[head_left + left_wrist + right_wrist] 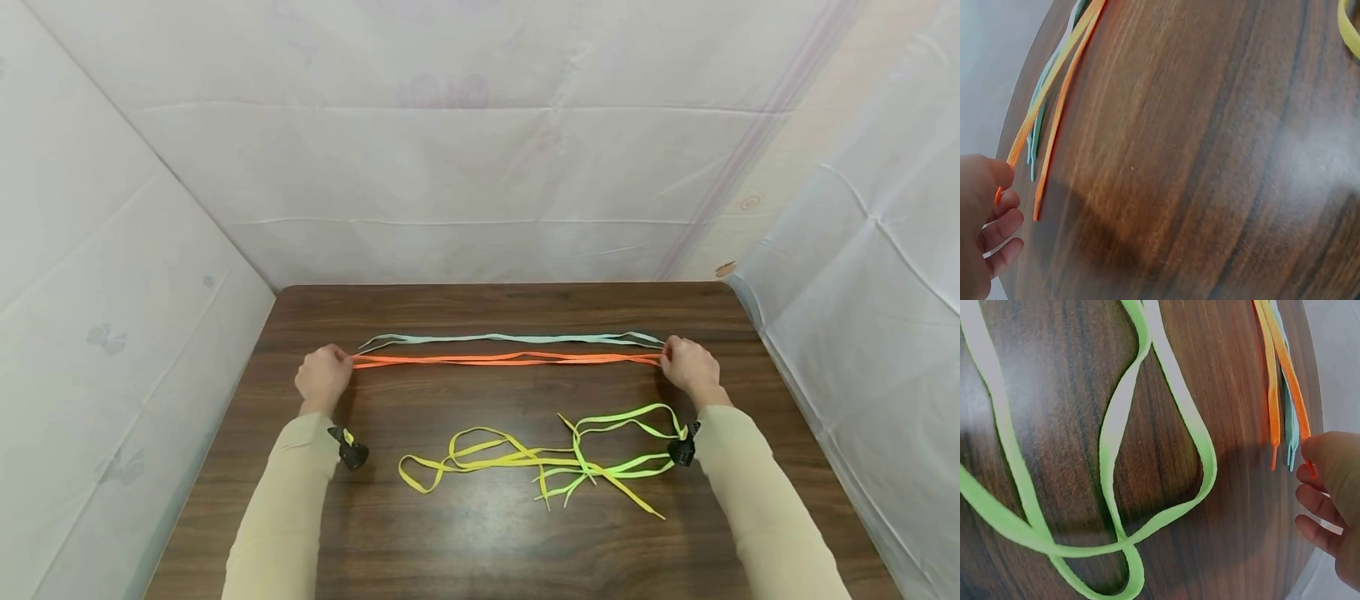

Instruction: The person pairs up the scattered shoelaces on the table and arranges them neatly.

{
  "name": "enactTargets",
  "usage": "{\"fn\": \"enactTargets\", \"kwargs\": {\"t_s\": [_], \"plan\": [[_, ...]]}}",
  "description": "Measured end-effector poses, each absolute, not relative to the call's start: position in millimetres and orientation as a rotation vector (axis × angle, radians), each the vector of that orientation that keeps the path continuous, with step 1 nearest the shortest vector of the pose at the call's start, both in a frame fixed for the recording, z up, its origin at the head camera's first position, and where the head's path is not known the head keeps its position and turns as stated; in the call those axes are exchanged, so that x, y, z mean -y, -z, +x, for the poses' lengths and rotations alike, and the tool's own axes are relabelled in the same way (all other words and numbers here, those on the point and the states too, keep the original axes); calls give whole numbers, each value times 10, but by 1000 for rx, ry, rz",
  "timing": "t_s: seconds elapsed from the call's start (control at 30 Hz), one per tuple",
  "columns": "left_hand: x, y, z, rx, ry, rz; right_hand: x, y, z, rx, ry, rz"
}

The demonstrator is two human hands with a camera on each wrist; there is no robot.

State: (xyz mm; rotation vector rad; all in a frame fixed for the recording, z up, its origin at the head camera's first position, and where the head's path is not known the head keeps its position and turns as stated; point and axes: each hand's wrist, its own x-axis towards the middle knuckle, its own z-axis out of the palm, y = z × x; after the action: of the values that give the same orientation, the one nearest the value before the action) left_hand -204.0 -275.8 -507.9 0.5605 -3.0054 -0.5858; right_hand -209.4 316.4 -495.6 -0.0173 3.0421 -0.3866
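An orange shoelace (pixel 487 359) stretches across the table between both hands, its strands running side by side. My left hand (pixel 324 377) pinches one strand near its end between thumb and forefinger; in the left wrist view another orange end (pixel 1039 206) lies loose beside it. At the other side my right hand (pixel 690 367) pinches an orange tip, and a second orange tip (pixel 1274 456) rests on the wood in the right wrist view. Just behind lies a pale blue-green shoelace (pixel 517 338), laid out nearly parallel, its ends close to both hands.
Nearer the front of the brown wooden table (pixel 465 550), a yellow shoelace (pixel 480 462) lies in loose loops. It crosses a bright green shoelace (pixel 637 473) that reaches toward the right wrist. White sheeting (pixel 450 192) rises behind the table and along both sides.
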Motion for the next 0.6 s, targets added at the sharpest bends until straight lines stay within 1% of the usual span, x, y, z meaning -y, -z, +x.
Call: {"fn": "enactTargets", "kwargs": {"t_s": [0.27, 0.6], "plan": [[2707, 5059, -2084, 3010, 616, 572, -3153, 4942, -2131, -3023, 364, 27], [2705, 5094, -2023, 3020, 614, 599, -3130, 4983, -2131, -2956, 356, 30]]}}
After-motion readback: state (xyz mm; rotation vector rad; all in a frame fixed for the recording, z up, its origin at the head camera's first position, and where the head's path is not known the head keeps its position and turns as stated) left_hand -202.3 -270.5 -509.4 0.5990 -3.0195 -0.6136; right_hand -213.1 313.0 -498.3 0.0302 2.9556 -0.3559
